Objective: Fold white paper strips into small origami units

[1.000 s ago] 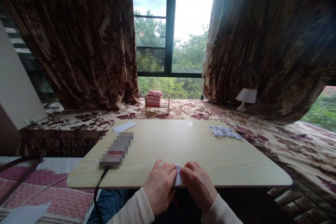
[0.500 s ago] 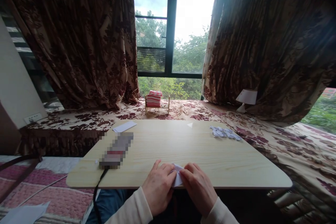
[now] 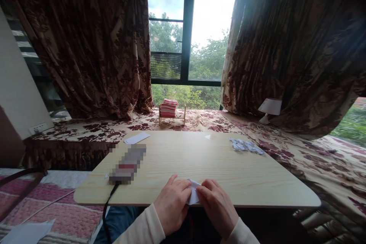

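A small folded piece of white paper (image 3: pixel 193 195) lies at the table's near edge, between my two hands. My left hand (image 3: pixel 174 203) grips its left side, fingers bent over it and the thumb hidden below. On the other side, my right hand (image 3: pixel 215 203) pinches the paper's upper right part with closed fingers. The palms and the underside of the paper cannot be seen. Both hands rest close to the pale wooden table (image 3: pixel 177 164).
A blurred-out device (image 3: pixel 127 164) with a black cable lies on the left of the table. Behind it is a white paper stack (image 3: pixel 137 138). Folded paper pieces (image 3: pixel 246 146) are heaped at the back right. A lamp (image 3: pixel 269 107) and a small rack of striped cloths (image 3: pixel 168 108) stand beyond.
Both hands keep their hold on the paper, with only slight finger movement. The whole view has shifted a little.
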Motion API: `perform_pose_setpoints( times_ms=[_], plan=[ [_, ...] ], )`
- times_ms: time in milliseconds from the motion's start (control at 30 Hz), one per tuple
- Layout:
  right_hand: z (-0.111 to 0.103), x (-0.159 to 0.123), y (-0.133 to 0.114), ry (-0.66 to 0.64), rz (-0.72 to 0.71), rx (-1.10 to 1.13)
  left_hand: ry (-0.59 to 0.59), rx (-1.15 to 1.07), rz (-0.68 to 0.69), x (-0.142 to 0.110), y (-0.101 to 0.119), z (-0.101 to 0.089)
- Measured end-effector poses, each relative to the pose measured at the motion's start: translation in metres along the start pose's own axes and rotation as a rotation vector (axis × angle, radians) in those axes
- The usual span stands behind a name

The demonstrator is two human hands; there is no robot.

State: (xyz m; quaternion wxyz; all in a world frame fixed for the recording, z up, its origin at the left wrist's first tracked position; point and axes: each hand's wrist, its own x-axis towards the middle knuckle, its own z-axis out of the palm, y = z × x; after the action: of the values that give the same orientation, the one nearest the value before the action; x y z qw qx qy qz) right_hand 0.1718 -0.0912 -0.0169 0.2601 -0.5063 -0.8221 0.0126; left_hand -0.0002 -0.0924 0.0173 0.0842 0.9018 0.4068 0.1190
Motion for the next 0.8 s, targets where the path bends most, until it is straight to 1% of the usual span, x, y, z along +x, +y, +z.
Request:
perform_pose_setpoints(
  times_ms=[167,267,367,433,600,700,800],
  plan=[
    [0.000,-0.002,-0.002,0.006,-0.003,0.019,-0.005,0.002,0.001,0.000,-0.004,-0.001],
    [0.000,-0.005,-0.004,0.023,-0.028,0.050,-0.020,0.014,-0.014,0.001,-0.010,-0.010],
    [-0.002,-0.007,-0.005,0.029,-0.040,0.083,0.026,0.079,-0.017,0.002,-0.012,-0.021],
    [-0.003,-0.008,-0.004,0.024,-0.034,0.104,0.028,0.121,-0.009,0.002,-0.010,-0.022],
    [-0.005,-0.007,-0.002,0.010,-0.032,0.163,-0.022,0.156,0.011,0.004,-0.002,-0.009],
    [-0.003,-0.008,-0.001,0.021,-0.038,0.180,-0.029,0.167,0.005,0.006,-0.001,-0.003],
    [-0.001,-0.008,0.000,0.030,-0.039,0.175,-0.044,0.183,0.007,0.008,-0.003,-0.001]
  ],
)
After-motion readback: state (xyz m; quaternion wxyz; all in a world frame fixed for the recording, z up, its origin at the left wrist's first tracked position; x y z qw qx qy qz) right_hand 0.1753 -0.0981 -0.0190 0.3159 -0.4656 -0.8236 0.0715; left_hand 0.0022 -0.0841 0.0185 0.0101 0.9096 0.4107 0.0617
